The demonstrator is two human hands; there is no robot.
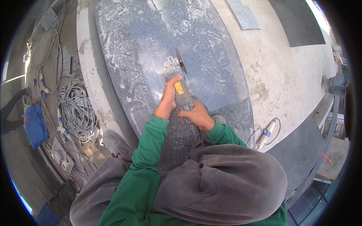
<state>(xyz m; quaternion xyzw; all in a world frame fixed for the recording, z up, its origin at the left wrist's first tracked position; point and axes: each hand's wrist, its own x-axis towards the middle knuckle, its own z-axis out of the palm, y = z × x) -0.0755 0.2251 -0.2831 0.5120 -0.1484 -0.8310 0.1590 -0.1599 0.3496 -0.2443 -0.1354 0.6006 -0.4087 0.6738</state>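
An angle grinder (183,96) with a grey body and a yellow label is held in both hands over a dusty dark stone slab (211,64). My left hand (169,96) wraps around the grinder's body just behind its metal head. Farther back, my right hand (198,116) is closed around the rear of the body. The thin cutting disc (181,60) stands on edge at the tool's right side, in line with a dark straight cut (162,19) running away across the slab. Whether the disc is spinning cannot be told.
Coiled grey cable (76,109) and a blue cloth (36,126) lie at the left. A blue-and-white plug connector (267,133) rests on the pale concrete at right. A grey stone strip (243,15) and a black slab (298,22) lie at the far right. My shoe (117,143) is beside the slab.
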